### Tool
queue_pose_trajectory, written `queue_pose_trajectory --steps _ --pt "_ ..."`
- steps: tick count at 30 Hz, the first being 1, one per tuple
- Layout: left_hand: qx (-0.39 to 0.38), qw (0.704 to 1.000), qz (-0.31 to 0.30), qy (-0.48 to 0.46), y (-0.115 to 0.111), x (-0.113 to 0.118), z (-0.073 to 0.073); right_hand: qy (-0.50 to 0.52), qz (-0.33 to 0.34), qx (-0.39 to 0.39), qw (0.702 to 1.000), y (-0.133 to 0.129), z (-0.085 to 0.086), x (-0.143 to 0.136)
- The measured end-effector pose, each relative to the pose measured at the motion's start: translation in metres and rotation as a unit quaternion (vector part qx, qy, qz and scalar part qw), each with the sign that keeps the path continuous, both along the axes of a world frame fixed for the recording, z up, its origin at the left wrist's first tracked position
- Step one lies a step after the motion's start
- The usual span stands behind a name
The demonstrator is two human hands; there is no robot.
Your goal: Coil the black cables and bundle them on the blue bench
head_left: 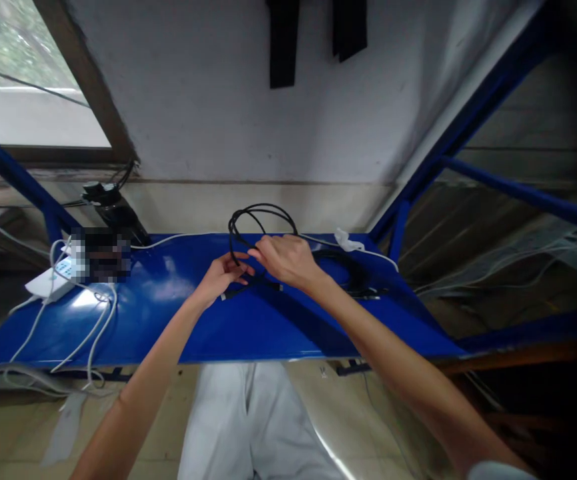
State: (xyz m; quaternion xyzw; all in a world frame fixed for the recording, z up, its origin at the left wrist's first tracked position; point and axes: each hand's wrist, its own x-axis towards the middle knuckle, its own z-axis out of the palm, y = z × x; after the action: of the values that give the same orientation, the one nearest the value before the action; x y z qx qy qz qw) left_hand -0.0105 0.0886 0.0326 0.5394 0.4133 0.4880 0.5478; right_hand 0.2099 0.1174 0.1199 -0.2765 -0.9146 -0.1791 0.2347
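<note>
"Any container at left?"
"A black bottle (118, 212), contents hidden, at the back of the blue worktop (143, 313), before a pale wall (208, 120)."
"And the hands?"
"Left hand (218, 277) pinching the black cable (232, 232), its loops upright; right hand (288, 259) gripping them."

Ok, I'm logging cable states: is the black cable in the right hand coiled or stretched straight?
Coiled: the black cable bends into overlapping loops above the blue tabletop, with the right hand gripping it.
</note>
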Motion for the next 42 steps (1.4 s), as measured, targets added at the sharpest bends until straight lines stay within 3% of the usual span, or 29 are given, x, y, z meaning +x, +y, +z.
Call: queue_pose_trajectory --steps 4,8,11,15,18,22,27,30,34,39,42 --pt "-0.029 0.998 0.020 0.061 -0.003 -0.040 -0.012 -0.010 0.064 -0.057 0.996 0.005 -0.054 -0.049" --pt "-0.045 0.986 -0.015 0.159 0.000 -0.080 -0.008 -0.035 0.076 -0.078 0.993 0.007 -0.090 -0.070" --pt "-0.051 0.968 -0.013 0.245 0.008 -0.115 0.001 -0.033 0.076 -0.110 0.991 0.006 -0.099 -0.067" --pt "-0.008 0.938 0.084 0.335 0.034 -0.141 0.010 -0.018 0.111 -0.145 0.983 -0.001 -0.090 -0.045" --pt "0.097 0.913 0.169 0.358 0.056 -0.130 0.010 0.037 0.099 -0.188 0.976 -0.007 -0.076 -0.012" --pt "0.157 0.903 0.179 0.359 0.078 -0.097 -0.003 0.159 0.008 -0.215 0.963 -0.025 -0.074 0.059" --pt "0.143 0.911 0.164 0.351 0.085 -0.081 -0.030 0.262 -0.169 -0.151 0.938 -0.071 -0.104 0.166" --pt "0.161 0.916 0.153 0.334 0.079 -0.081 -0.039 0.274 -0.251 -0.159 0.915 -0.101 -0.122 0.209" --pt "0.178 0.914 0.155 0.330 0.070 -0.075 -0.039 0.269 -0.300 -0.198 0.893 -0.115 -0.132 0.225" --pt "0.207 0.900 0.157 0.350 0.065 -0.070 -0.036 0.240 -0.330 -0.179 0.895 -0.100 -0.134 0.208" --pt "0.200 0.905 0.176 0.331 0.062 -0.069 -0.034 0.237 -0.312 -0.181 0.902 -0.096 -0.139 0.201"
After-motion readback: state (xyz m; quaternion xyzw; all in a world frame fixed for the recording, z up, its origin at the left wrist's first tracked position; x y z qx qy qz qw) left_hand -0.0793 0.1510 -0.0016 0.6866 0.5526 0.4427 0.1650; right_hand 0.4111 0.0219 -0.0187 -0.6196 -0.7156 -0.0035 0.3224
